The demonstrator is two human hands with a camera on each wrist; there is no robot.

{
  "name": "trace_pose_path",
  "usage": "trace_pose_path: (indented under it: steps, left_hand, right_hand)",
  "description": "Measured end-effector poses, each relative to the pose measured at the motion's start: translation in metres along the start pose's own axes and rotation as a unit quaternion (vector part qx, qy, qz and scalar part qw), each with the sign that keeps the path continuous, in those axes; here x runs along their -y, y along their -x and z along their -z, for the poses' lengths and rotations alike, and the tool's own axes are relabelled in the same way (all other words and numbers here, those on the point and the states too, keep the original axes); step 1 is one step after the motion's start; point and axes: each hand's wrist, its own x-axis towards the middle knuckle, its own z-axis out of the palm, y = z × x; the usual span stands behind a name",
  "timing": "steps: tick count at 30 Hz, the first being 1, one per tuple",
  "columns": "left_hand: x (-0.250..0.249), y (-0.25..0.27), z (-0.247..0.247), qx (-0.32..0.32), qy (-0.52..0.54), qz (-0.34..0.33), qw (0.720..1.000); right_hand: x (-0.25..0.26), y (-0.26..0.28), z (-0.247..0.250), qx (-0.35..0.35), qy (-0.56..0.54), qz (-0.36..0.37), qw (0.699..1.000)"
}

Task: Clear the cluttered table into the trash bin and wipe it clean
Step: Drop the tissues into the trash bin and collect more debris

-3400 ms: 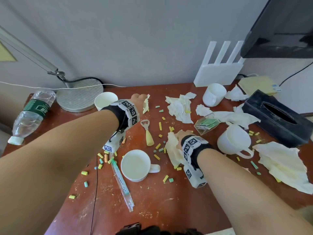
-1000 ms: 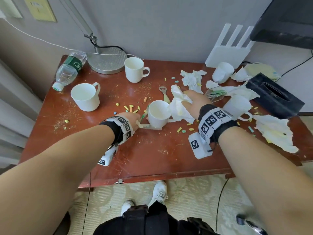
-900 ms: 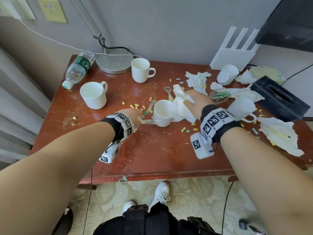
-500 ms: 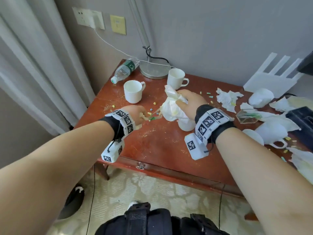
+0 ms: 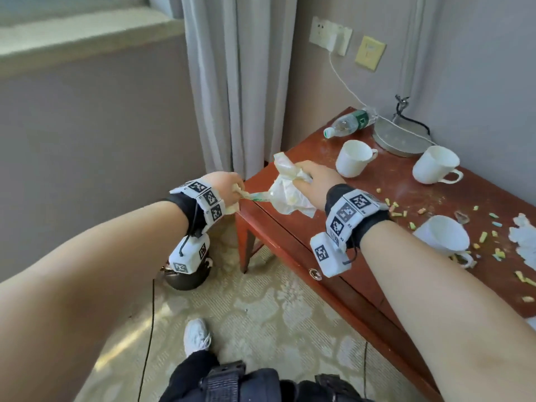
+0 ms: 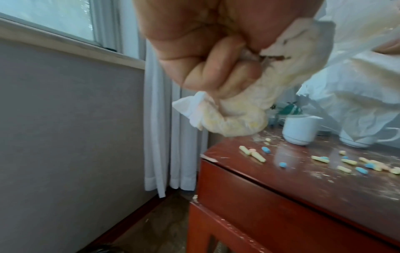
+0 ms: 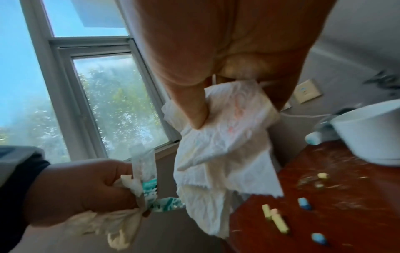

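My left hand hangs just past the table's left corner, above the floor. It grips a crumpled yellowish tissue wad and a clear plastic wrapper with green print. My right hand is over the left end of the red-brown table and pinches a larger crumpled white tissue, which hangs below the thumb. A black trash bin stands on the floor below my left wrist, mostly hidden by the wrist camera.
On the table stand three white cups, a lying water bottle and a lamp base. Several coloured bits and crumbs are scattered. Another tissue lies at the right edge. A curtain hangs behind the corner.
Both hands lifted the tissues and the wrapper off the tabletop and carried them left to the table's corner. The view swung left, bringing the floor and bin into sight.
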Motion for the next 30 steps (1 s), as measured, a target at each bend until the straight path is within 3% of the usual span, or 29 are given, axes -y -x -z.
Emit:
trace_pose_path:
  steps: [8,16,21,24,30]
  left_hand:
    - [0.145,-0.03,0.035,0.028,-0.012,0.046,0.998]
    - [0.279,-0.09,0.025,0.084,0.005,0.131,0.988]
    - [0.336,-0.136,-0.038,0.162,-0.007,0.153,0.975]
    - [0.374,-0.17,-0.101,0.209,-0.011,0.174,0.962]
    - [0.449,-0.196,-0.24,0.219,0.04,0.259,0.94]
  right_hand:
    - [0.109,-0.111,-0.078,0.067,-0.022,0.037,0.997]
    - [0.15,-0.226,-0.177,0.164,-0.02,-0.043,0.985]
    - [0.133,-0.296,-0.273,0.238,0.005,-0.075,0.968]
    - [0.113,-0.341,-0.359,0.288,0.02,-0.09,0.953]
    - [0.064,-0.394,-0.52,0.349,0.007,-0.127,0.929]
